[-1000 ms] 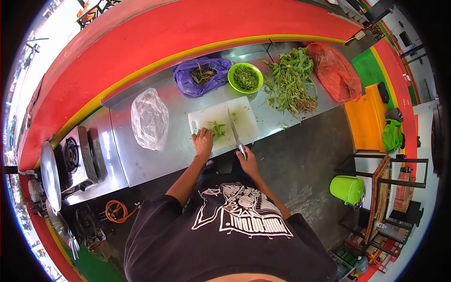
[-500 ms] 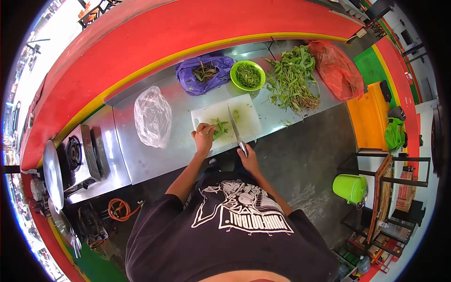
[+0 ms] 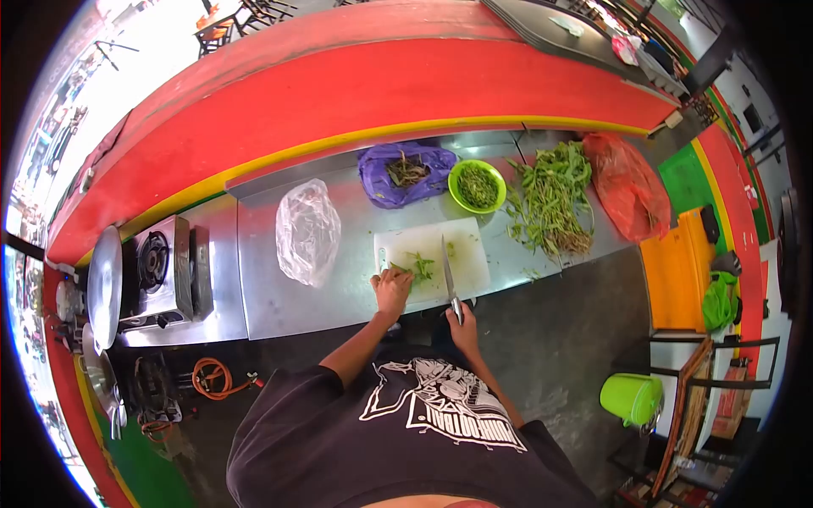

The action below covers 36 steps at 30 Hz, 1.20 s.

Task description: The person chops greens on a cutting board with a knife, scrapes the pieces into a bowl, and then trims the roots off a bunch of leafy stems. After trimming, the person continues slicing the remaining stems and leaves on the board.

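Fingers [image 3: 398, 278] of the left hand [image 3: 392, 292] curl together, pressing down a small bunch of greens [image 3: 421, 267] that lies just beyond their tips on the white cutting board [image 3: 470, 254]. To their right the knife [image 3: 446, 269] points away, its handle wrapped tight in the right hand [image 3: 463, 322]. Both forearms reach forward over the table [image 3: 271, 296] edge.

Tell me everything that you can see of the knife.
The knife has a long, narrow, shiny blade that looks like metal. Its handle is mostly hidden in the right hand, which grips it. The blade stretches over the white board, with the tip pointing away from the person. It is just right of the greens that the left hand holds down. Whether the edge touches the board cannot be told.
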Available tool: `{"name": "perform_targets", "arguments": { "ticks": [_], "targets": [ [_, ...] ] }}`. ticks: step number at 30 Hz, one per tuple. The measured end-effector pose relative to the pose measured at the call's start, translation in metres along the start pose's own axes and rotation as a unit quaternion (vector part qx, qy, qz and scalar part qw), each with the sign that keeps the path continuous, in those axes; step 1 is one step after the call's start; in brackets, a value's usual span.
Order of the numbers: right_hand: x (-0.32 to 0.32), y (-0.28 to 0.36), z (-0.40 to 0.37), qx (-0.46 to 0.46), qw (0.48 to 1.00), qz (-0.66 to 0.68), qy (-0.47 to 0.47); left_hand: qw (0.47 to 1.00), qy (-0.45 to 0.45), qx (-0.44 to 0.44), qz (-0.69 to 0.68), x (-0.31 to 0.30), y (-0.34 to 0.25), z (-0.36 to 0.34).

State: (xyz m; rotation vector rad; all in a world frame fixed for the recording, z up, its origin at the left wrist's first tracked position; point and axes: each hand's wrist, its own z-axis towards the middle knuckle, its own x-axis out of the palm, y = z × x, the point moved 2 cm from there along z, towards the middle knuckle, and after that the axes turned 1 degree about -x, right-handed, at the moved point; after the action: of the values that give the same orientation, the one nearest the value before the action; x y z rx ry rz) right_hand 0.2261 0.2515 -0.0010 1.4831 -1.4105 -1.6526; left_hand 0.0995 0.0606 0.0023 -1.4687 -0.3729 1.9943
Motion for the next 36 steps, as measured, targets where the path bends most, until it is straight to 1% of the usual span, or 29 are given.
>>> {"name": "perform_targets", "arguments": {
  "ticks": [1, 5, 6, 7, 8, 11, 12, 13, 15, 17, 19, 22, 24, 25, 26, 29, 31, 32, 36],
  "targets": [
    [0.002, -0.001, 0.001, -0.002, 1.000, 0.003, 0.004, 1.000, -0.020, 0.006, 0.006, -0.001, -0.001, 0.001],
    [0.006, 0.002, 0.001, -0.018, 0.999, 0.021, 0.021, 0.998, -0.031, 0.029, 0.039, 0.005, -0.001, -0.003],
    [0.007, 0.004, 0.000, -0.007, 1.000, 0.012, 0.024, 0.999, -0.035, 0.008, 0.015, 0.006, -0.002, -0.002],
    [0.008, 0.005, 0.000, 0.005, 1.000, 0.003, 0.026, 0.998, -0.022, 0.022, 0.052, 0.006, -0.001, -0.002],
    [0.007, 0.006, 0.000, 0.016, 0.999, -0.001, 0.032, 0.999, -0.021, 0.006, 0.042, 0.007, 0.000, -0.003],
    [0.011, -0.001, -0.001, 0.004, 0.999, 0.002, 0.033, 1.000, 0.006, -0.030, 0.003, 0.005, 0.002, -0.001],
    [0.014, -0.001, -0.003, -0.071, 0.997, 0.003, -0.012, 0.996, 0.019, -0.076, -0.036, 0.003, 0.002, 0.002],
    [0.014, 0.000, -0.005, -0.061, 0.998, 0.003, -0.007, 0.993, 0.031, -0.093, -0.064, -0.001, 0.003, 0.004],
    [0.016, 0.001, -0.009, -0.084, 0.996, 0.020, -0.015, 0.990, 0.033, -0.104, -0.084, -0.008, 0.002, 0.006],
    [0.017, 0.001, -0.013, -0.075, 0.997, 0.028, -0.014, 0.988, 0.046, -0.111, -0.097, -0.008, 0.005, 0.007],
    [0.017, 0.000, -0.017, -0.060, 0.998, 0.031, 0.005, 0.987, 0.032, -0.111, -0.113, -0.006, 0.010, 0.007],
    [0.015, 0.002, -0.023, -0.051, 0.998, 0.034, -0.008, 0.981, 0.023, -0.152, -0.120, 0.000, 0.014, 0.010],
    [0.013, -0.001, -0.025, 0.013, 0.999, 0.020, 0.033, 0.978, 0.024, -0.165, -0.126, -0.001, 0.014, 0.010],
    [0.012, -0.003, -0.026, 0.014, 0.999, 0.021, 0.031, 0.975, 0.023, -0.179, -0.131, -0.003, 0.013, 0.010],
    [0.012, -0.004, -0.027, 0.016, 0.999, 0.018, 0.028, 0.980, 0.002, -0.164, -0.111, -0.005, 0.010, 0.009],
    [0.009, -0.005, -0.028, 0.015, 0.999, 0.022, 0.025, 0.980, 0.011, -0.175, -0.091, -0.013, 0.003, 0.009],
    [0.011, -0.009, -0.028, 0.041, 0.998, 0.042, 0.028, 0.982, 0.008, -0.167, -0.092, -0.010, 0.005, 0.006],
    [0.011, -0.010, -0.029, 0.010, 0.999, 0.029, 0.023, 0.982, 0.010, -0.166, -0.093, -0.007, 0.006, 0.005],
    [0.008, 0.000, -0.032, -0.006, 1.000, 0.023, 0.013, 0.981, 0.026, -0.182, -0.070, 0.001, -0.001, 0.007]
  ]
}}
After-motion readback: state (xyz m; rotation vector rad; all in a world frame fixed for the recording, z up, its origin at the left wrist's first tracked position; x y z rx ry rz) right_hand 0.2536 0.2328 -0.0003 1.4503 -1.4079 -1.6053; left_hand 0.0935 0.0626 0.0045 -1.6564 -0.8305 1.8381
